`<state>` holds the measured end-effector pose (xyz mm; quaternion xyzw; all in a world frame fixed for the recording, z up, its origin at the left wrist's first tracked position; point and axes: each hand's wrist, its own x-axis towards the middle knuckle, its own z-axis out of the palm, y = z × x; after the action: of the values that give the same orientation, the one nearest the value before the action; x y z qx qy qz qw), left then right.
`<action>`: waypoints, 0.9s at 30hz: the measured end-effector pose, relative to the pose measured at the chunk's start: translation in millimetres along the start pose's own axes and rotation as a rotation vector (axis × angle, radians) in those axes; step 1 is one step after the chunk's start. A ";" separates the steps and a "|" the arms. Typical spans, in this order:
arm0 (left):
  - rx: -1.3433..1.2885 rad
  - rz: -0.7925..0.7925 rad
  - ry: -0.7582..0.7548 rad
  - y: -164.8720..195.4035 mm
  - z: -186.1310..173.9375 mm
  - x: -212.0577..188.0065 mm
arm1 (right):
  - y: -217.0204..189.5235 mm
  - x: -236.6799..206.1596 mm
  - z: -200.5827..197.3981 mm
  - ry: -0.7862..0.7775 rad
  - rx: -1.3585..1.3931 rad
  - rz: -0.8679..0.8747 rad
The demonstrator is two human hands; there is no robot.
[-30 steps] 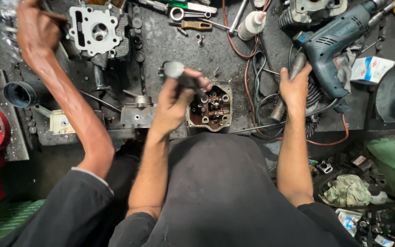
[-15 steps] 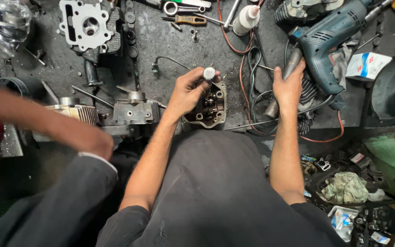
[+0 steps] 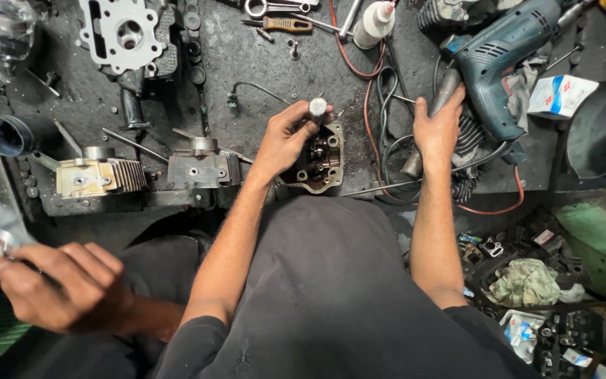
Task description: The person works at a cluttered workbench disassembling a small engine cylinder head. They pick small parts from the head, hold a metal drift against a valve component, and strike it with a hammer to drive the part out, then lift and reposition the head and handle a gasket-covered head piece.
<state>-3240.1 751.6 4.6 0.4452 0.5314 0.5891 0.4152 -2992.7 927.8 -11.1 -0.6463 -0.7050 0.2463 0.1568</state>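
Shifted lower: co-worker's hand (image 3: 71,284). Left hand (image 3: 285,140) clenched on metal tool (image 3: 317,107), best kept upright over cylinder head (image 3: 317,158); right hand (image 3: 438,130) grasping handle (image 3: 429,123).

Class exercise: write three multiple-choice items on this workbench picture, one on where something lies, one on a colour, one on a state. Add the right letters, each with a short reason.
1. Where does the left hand rest?
A. on the cylinder head in front of the person
B. on the white bottle
C. on the black tube

2. What colour is the electric drill?
A. red
B. blue-green
C. yellow

3. What is the state of the right hand?
A. lying flat and empty
B. closed round a grey tool handle
C. raised off the bench

Answers:
1 A, its fingers hold a small metal cylinder above the cylinder head.
2 B, its casing is blue-green.
3 B, the hand wraps the tool handle beside the drill.
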 end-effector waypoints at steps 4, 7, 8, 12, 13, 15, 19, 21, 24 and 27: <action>0.021 -0.030 0.017 -0.3 -1.2 2.6 | -5.6 0.4 -2.4 0.058 0.013 -0.121; -0.031 -0.097 0.020 -3.5 -5.6 8.1 | -5.0 4.5 -2.2 0.072 -0.036 -0.068; 0.034 -0.023 0.013 -5.4 -7.1 10.1 | -4.5 6.2 -1.4 0.070 -0.029 -0.050; 0.111 0.052 0.008 -15.3 -10.3 13.1 | -7.0 15.7 3.2 0.154 0.036 -0.146; 0.087 0.016 0.016 -18.0 -10.4 12.9 | -7.4 17.0 4.0 0.196 0.065 -0.216; 0.092 -0.027 0.022 -22.8 -10.3 12.8 | -5.4 17.9 4.9 0.053 0.381 0.091; 0.065 -0.070 0.003 -28.2 -9.4 12.6 | -6.3 1.4 -9.6 -0.143 0.599 0.243; 0.092 -0.019 0.006 -28.9 -9.8 13.1 | -10.1 -15.6 -18.8 -0.217 0.669 0.233; 0.104 0.073 -0.029 -28.8 -10.9 13.2 | -14.4 -48.3 -31.4 -0.276 0.761 0.202; 0.115 0.107 -0.052 -28.1 -12.5 13.8 | -15.8 -70.0 -47.5 -0.363 1.009 0.056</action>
<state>-3255.3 764.1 -22.7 0.5112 0.5290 0.5672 0.3703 -2972.1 864.8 43.8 -0.4562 -0.4972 0.6667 0.3167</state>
